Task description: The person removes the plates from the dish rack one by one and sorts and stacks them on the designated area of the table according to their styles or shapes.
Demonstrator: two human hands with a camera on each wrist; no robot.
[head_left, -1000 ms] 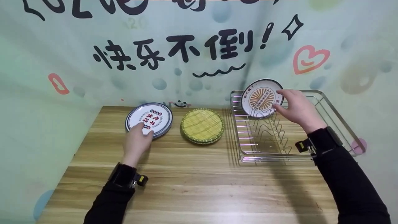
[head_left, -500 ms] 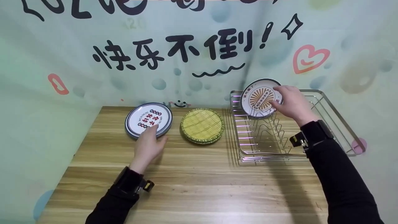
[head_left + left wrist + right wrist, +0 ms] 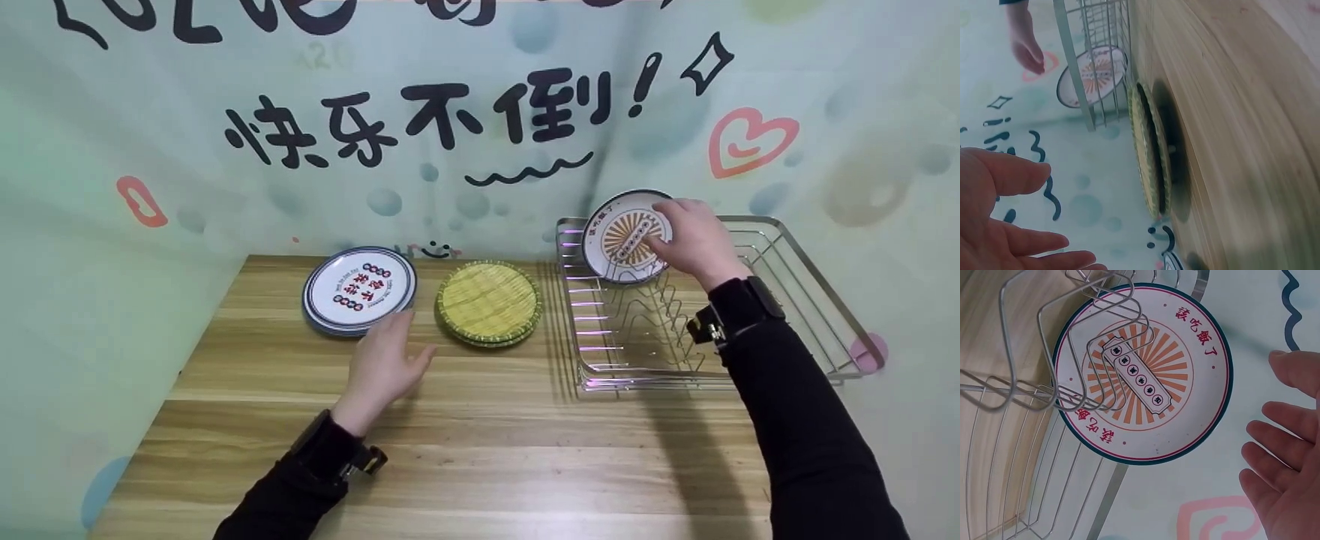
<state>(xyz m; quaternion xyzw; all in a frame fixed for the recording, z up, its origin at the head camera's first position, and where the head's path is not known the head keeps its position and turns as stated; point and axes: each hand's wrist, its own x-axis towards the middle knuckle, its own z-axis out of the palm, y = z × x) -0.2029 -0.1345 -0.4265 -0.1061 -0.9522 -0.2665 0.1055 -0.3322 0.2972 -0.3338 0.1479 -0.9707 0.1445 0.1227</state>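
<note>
A white plate [image 3: 619, 244] with an orange sunburst print and dark rim stands leaning in the back left of the wire dish rack [image 3: 589, 375]. My right hand [image 3: 697, 244] is in front of it in the head view. In the right wrist view a gap shows between the plate [image 3: 1185, 422] and my right hand [image 3: 1292, 444], whose fingers are loosely bent around nothing. My left hand [image 3: 382, 367] hovers at the front edge of the blue-rimmed plates [image 3: 337, 281], stacked flat. Its fingers are spread with nothing between them in the left wrist view.
A round yellow-green woven bamboo tray [image 3: 489, 300], apparently stacked on another, lies between the plates and the rack. The wooden table [image 3: 480, 450] meets a printed cloth backdrop [image 3: 450, 202] at its back edge. Wire dividers [image 3: 671, 322] rise inside the rack.
My left hand has drawn off the plate stack, moving right and toward the front. My right hand has shifted slightly left and back. The sunburst plate has stayed put.
</note>
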